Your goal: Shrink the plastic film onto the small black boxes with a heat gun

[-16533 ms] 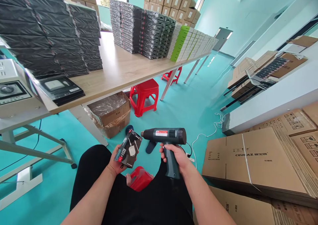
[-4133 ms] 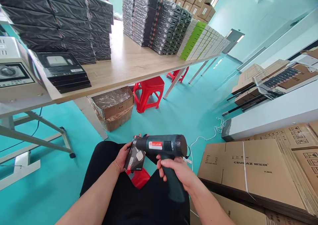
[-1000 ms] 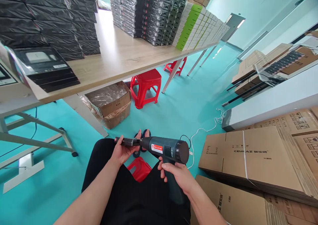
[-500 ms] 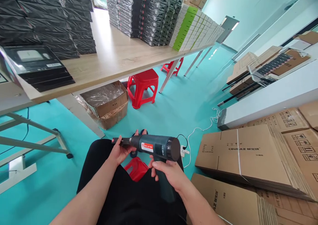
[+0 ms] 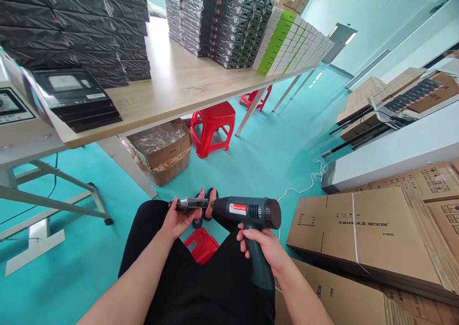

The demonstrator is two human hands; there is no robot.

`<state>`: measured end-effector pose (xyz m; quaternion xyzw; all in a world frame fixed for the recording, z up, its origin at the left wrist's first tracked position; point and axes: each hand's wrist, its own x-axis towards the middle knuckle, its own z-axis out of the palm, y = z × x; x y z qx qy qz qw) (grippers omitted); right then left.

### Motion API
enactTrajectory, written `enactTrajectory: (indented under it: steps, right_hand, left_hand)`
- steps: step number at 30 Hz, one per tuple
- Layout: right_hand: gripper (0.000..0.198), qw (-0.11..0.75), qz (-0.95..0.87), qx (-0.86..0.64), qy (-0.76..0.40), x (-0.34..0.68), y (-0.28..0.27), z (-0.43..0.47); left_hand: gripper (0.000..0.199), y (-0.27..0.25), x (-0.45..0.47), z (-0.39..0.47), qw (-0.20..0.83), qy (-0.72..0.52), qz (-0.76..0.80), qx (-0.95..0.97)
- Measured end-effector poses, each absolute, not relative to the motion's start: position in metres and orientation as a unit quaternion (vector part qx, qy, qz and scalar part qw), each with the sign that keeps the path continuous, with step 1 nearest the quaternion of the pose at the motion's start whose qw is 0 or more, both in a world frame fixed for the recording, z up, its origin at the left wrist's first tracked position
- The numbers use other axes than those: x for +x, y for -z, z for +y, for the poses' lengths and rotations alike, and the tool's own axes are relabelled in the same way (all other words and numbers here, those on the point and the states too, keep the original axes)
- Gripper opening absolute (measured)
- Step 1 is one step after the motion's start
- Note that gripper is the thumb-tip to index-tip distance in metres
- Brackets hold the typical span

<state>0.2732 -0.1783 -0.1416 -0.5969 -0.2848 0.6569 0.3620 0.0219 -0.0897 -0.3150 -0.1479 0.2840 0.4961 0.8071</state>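
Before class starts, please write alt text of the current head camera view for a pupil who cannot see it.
A person's right hand grips a dark heat gun, its nozzle pointing toward a thin box in the left hand. Ahead, a wooden table bears stacked dark boxes and white-and-green boxes, with a red stool near its edge.

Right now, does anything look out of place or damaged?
Slightly: the white cable lies in a loose tangle on the floor instead of coiled, and the K13 carton beneath the table looks battered, with crumpled plastic inside. The heat gun in the right hand shows nothing odd.
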Motion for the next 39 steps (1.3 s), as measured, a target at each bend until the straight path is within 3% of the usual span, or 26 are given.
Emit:
enactTrajectory:
  steps: [15, 19, 26, 39]
  right_hand:
    - [0.029, 0.375, -0.286, -0.586, -0.659, 0.272, 0.149, -0.177]
    - [0.028, 0.33, -0.294, -0.566, -0.696, 0.269, 0.143, -0.18]
    - [0.026, 0.42, -0.241, -0.567, -0.667, 0.271, 0.143, -0.182]
    - [0.025, 0.422, -0.192, -0.543, -0.7, 0.289, 0.144, -0.199]
  left_hand:
    - [0.047, 0.312, 0.022, -0.09, 0.811, -0.489, 0.285, -0.152]
    - [0.043, 0.31, 0.023, -0.09, 0.814, -0.48, 0.289, -0.153]
    - [0.041, 0.31, 0.021, -0.09, 0.801, -0.496, 0.292, -0.165]
    - [0.045, 0.309, 0.016, -0.091, 0.82, -0.506, 0.252, -0.092]
